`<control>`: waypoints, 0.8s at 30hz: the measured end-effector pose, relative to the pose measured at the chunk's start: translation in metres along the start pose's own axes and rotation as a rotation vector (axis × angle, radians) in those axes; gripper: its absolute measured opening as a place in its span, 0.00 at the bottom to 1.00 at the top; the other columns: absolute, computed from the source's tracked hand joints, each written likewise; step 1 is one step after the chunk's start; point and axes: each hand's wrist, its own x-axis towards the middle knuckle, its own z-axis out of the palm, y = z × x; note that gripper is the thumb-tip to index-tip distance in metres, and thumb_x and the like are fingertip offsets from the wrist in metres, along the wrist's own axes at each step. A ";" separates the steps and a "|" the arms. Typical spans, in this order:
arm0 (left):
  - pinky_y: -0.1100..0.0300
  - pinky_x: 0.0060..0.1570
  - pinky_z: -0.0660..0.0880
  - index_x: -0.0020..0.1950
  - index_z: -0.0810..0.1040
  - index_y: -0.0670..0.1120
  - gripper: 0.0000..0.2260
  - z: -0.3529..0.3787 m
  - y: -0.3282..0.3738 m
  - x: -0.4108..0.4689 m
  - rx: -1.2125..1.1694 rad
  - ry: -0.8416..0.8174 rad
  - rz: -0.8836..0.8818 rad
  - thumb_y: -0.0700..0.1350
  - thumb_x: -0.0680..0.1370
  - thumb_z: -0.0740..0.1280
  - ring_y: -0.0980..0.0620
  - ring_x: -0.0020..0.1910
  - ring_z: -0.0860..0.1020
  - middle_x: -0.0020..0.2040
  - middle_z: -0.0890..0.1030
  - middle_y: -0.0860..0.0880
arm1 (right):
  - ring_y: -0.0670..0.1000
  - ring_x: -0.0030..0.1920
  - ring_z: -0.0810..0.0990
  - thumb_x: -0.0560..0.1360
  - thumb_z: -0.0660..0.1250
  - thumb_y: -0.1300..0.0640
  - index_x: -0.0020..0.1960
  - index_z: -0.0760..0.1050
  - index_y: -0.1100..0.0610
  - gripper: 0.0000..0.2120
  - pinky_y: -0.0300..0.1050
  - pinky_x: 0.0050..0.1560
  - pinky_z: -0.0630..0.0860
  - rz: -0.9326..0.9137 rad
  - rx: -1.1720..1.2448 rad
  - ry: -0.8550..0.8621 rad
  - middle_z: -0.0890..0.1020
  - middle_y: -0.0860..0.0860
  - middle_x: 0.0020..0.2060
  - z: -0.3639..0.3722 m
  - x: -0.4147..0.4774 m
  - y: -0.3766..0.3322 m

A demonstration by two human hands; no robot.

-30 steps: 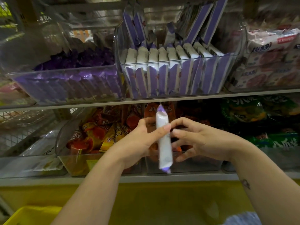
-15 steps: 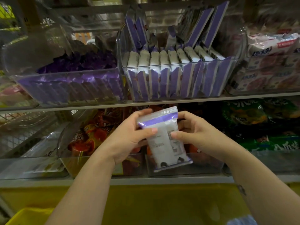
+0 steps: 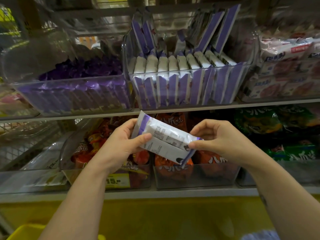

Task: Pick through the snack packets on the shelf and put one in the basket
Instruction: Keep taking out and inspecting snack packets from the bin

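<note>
1. Snack packet: white with purple end bands, held in the air between both hands, in front of the lower shelf and just below the edge of the upper shelf. Tilted, left end higher, printed seam side toward the camera.
2. Left hand: grips the higher end, thumb across the front face, fingers curled behind.
3. Right hand: pinches the lower end between thumb and forefinger.
4. Upper shelf: three clear bins side by side. Middle bin packed with upright white-and-purple packets of the same look. Left bin holds purple packets. Right bin holds white-and-pink bags.
5. Lower shelf: clear bins with orange packets behind the hands, green bags to the right, a yellow price tag under the left wrist, wire mesh at far left.
6. Below the shelf: yellow panel across the full width. Yellow basket at the bottom-left corner, well apart from the packet.
7. Limits of view: basket cut off by the frame, only a rim showing, contents not visible. Print on the held packet too small to read. Glare on the bin walls blurs the left bin's contents. Orange packets partly hidden by hands and packet. Blue cloth at the bottom edge cut off; cannot tell what it is.
</note>
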 end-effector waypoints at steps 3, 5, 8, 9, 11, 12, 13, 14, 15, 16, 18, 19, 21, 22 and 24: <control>0.58 0.46 0.81 0.53 0.82 0.58 0.14 0.000 -0.005 0.002 -0.109 0.032 -0.040 0.51 0.67 0.73 0.53 0.52 0.83 0.52 0.85 0.52 | 0.46 0.42 0.86 0.67 0.77 0.60 0.41 0.78 0.58 0.08 0.34 0.36 0.79 0.019 0.125 0.016 0.87 0.49 0.38 -0.001 0.000 0.002; 0.60 0.44 0.81 0.58 0.79 0.54 0.20 0.002 -0.006 0.003 -0.170 0.039 -0.061 0.51 0.67 0.73 0.52 0.53 0.83 0.53 0.85 0.51 | 0.47 0.43 0.86 0.66 0.74 0.57 0.42 0.78 0.59 0.08 0.34 0.37 0.80 0.017 0.205 0.010 0.87 0.51 0.39 -0.001 -0.001 0.002; 0.58 0.44 0.81 0.63 0.75 0.50 0.22 0.007 -0.008 0.004 -0.208 0.050 -0.083 0.49 0.69 0.72 0.50 0.54 0.83 0.55 0.85 0.49 | 0.48 0.43 0.86 0.65 0.71 0.53 0.42 0.78 0.59 0.10 0.34 0.38 0.79 0.022 0.275 0.014 0.87 0.53 0.39 -0.001 -0.002 0.004; 0.57 0.44 0.81 0.63 0.75 0.50 0.22 0.008 -0.008 0.004 -0.209 0.059 -0.087 0.49 0.70 0.71 0.50 0.54 0.83 0.55 0.85 0.48 | 0.49 0.44 0.86 0.65 0.71 0.53 0.41 0.78 0.59 0.10 0.34 0.38 0.79 0.028 0.295 0.015 0.87 0.54 0.39 -0.001 -0.002 0.005; 0.58 0.42 0.81 0.63 0.75 0.50 0.21 0.012 -0.009 0.005 -0.209 0.086 -0.085 0.50 0.70 0.71 0.51 0.52 0.84 0.54 0.85 0.49 | 0.52 0.45 0.86 0.66 0.71 0.53 0.40 0.79 0.58 0.08 0.37 0.40 0.80 0.044 0.360 0.006 0.87 0.56 0.41 -0.002 -0.001 0.009; 0.58 0.41 0.81 0.62 0.75 0.50 0.21 0.014 -0.009 0.006 -0.210 0.103 -0.082 0.51 0.70 0.70 0.51 0.51 0.84 0.53 0.85 0.50 | 0.53 0.46 0.86 0.66 0.71 0.53 0.38 0.79 0.56 0.06 0.38 0.41 0.81 0.054 0.407 -0.002 0.86 0.57 0.41 -0.002 -0.001 0.010; 0.58 0.41 0.81 0.62 0.75 0.50 0.21 0.016 -0.009 0.006 -0.204 0.118 -0.077 0.52 0.70 0.70 0.52 0.50 0.84 0.52 0.86 0.51 | 0.54 0.46 0.86 0.66 0.71 0.53 0.36 0.80 0.54 0.05 0.38 0.41 0.81 0.061 0.444 -0.012 0.86 0.58 0.41 -0.003 -0.001 0.011; 0.58 0.40 0.81 0.61 0.75 0.51 0.21 0.018 -0.009 0.007 -0.189 0.133 -0.066 0.53 0.69 0.70 0.53 0.49 0.84 0.51 0.86 0.52 | 0.54 0.46 0.86 0.66 0.71 0.52 0.35 0.81 0.52 0.04 0.39 0.41 0.81 0.067 0.467 -0.029 0.86 0.58 0.42 -0.004 -0.001 0.011; 0.59 0.39 0.81 0.60 0.75 0.52 0.21 0.020 -0.009 0.007 -0.162 0.144 -0.053 0.54 0.69 0.70 0.54 0.48 0.84 0.50 0.86 0.53 | 0.54 0.47 0.86 0.66 0.71 0.52 0.35 0.82 0.51 0.04 0.39 0.41 0.81 0.076 0.481 -0.056 0.86 0.58 0.43 -0.006 -0.001 0.011; 0.60 0.39 0.81 0.59 0.75 0.53 0.20 0.020 -0.008 0.007 -0.135 0.146 -0.037 0.55 0.68 0.70 0.54 0.48 0.84 0.50 0.86 0.54 | 0.55 0.47 0.86 0.67 0.71 0.51 0.36 0.82 0.51 0.05 0.40 0.42 0.81 0.088 0.492 -0.092 0.86 0.59 0.44 -0.008 -0.002 0.010; 0.61 0.39 0.80 0.59 0.75 0.55 0.21 0.019 -0.006 0.005 -0.116 0.120 -0.012 0.56 0.68 0.71 0.55 0.49 0.84 0.51 0.85 0.55 | 0.54 0.46 0.86 0.69 0.72 0.48 0.42 0.83 0.52 0.08 0.41 0.42 0.81 0.118 0.476 -0.157 0.86 0.58 0.45 -0.011 -0.002 0.008; 0.62 0.40 0.80 0.60 0.75 0.55 0.21 0.018 -0.005 0.004 -0.105 0.093 -0.003 0.56 0.68 0.71 0.54 0.49 0.84 0.51 0.85 0.55 | 0.54 0.46 0.86 0.70 0.72 0.45 0.46 0.83 0.52 0.12 0.41 0.42 0.81 0.136 0.454 -0.187 0.86 0.57 0.46 -0.011 -0.003 0.007; 0.62 0.40 0.80 0.59 0.76 0.56 0.18 0.019 -0.004 0.002 -0.036 0.022 0.019 0.54 0.71 0.72 0.54 0.50 0.84 0.52 0.85 0.55 | 0.53 0.49 0.85 0.71 0.70 0.40 0.56 0.81 0.50 0.19 0.40 0.43 0.80 0.184 0.392 -0.266 0.86 0.54 0.48 -0.007 -0.002 0.005; 0.63 0.41 0.80 0.58 0.77 0.58 0.14 0.022 -0.003 0.002 0.009 -0.013 0.034 0.51 0.73 0.72 0.54 0.50 0.84 0.52 0.85 0.55 | 0.53 0.51 0.85 0.72 0.69 0.40 0.58 0.80 0.48 0.19 0.40 0.44 0.81 0.202 0.363 -0.321 0.85 0.54 0.50 -0.004 -0.002 0.004; 0.63 0.43 0.80 0.56 0.78 0.60 0.13 0.031 -0.003 0.001 0.083 -0.037 0.078 0.47 0.75 0.72 0.56 0.51 0.83 0.52 0.84 0.56 | 0.54 0.54 0.84 0.72 0.68 0.42 0.60 0.79 0.48 0.19 0.45 0.48 0.82 0.222 0.325 -0.406 0.85 0.53 0.53 0.003 -0.003 0.003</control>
